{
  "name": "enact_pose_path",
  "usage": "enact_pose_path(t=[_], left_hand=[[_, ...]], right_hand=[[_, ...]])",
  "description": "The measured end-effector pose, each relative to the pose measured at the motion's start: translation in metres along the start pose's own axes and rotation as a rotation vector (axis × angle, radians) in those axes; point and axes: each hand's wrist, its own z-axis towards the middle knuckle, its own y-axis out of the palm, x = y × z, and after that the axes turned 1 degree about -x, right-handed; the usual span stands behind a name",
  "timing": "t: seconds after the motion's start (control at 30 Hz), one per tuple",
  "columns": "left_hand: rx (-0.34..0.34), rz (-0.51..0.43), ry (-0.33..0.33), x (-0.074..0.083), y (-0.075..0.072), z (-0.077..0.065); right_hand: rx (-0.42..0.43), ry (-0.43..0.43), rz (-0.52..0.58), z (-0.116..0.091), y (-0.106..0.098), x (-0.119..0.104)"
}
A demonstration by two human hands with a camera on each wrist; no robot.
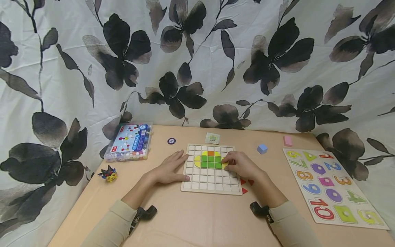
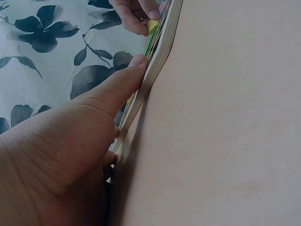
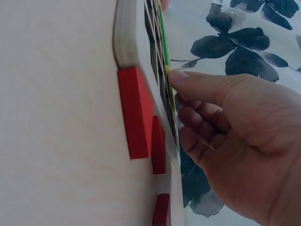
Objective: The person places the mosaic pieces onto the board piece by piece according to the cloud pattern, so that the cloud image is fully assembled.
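A pale wooden grid board lies on the table with green tiles, an orange tile and yellow tiles in its upper cells. At the right end of the green rows, my right hand pinches a yellow tile between thumb and fingers, low over the grid. My left hand rests along the board's left side, fingers spread and thumb on its edge. Several red pieces lie beside the board's right edge, partly under my right hand in the head view.
Behind the board lies a small card with a green picture. A clear box of beads, a toy figure and a round disc sit left. To the right are a blue block, pink block and number board.
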Motion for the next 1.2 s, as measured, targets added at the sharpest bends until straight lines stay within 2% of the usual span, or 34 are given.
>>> enact_pose_path(t=[0.7, 1.07, 1.2], left_hand=[[0.011, -0.016, 0.008, 0.001, 0.000, -0.001], [0.014, -0.017, 0.010, 0.001, 0.000, -0.001], [0.013, -0.015, 0.010, 0.001, 0.000, -0.002]], right_hand=[[-0.005, 0.013, 0.008, -0.002, -0.002, 0.005], [0.042, 0.134, 0.015, -0.015, -0.024, -0.010], [0.066, 0.113, -0.006, -0.019, -0.032, -0.010]])
